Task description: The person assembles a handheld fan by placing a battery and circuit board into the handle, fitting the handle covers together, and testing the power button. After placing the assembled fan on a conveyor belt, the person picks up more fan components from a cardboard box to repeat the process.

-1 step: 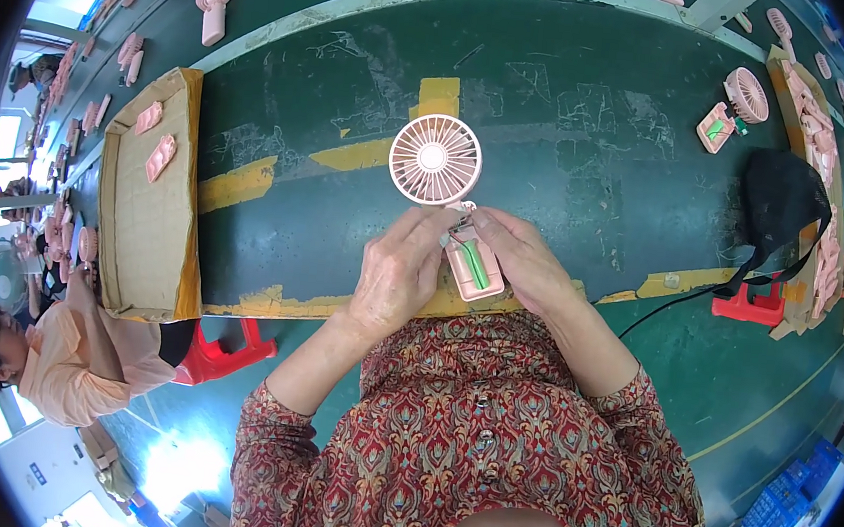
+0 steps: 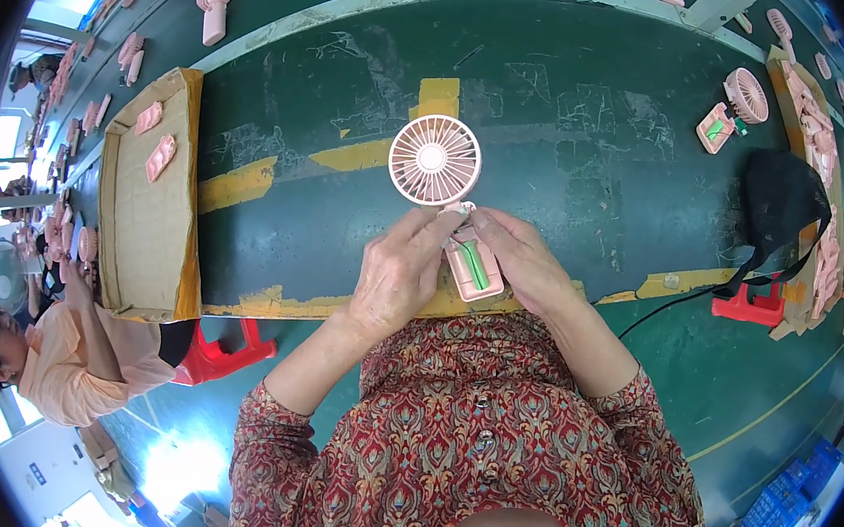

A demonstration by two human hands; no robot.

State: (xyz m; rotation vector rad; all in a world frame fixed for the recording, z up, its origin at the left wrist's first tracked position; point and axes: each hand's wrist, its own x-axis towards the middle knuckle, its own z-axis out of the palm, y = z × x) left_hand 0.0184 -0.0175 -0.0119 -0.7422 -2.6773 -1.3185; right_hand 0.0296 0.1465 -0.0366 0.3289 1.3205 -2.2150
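A pink handheld fan (image 2: 435,159) lies at the near edge of the green table, its round grille pointing away from me. Its handle shell is open and shows a green battery (image 2: 477,266) inside. My left hand (image 2: 396,269) is closed on the left of the handle's neck. My right hand (image 2: 525,257) pinches the neck from the other side. Between my fingertips, small parts at the neck are mostly hidden.
On the left stands a cardboard tray (image 2: 188,213) with two pink shell pieces (image 2: 160,157). At the right are another opened fan (image 2: 746,95), a black cloth-like item (image 2: 783,205) and a box of pink parts (image 2: 808,92). A co-worker (image 2: 83,354) sits at the left beside a red stool (image 2: 224,352).
My left fingertips have shifted slightly at the fan's neck. The co-worker's hands at the left have moved a little. The fan stays in place.
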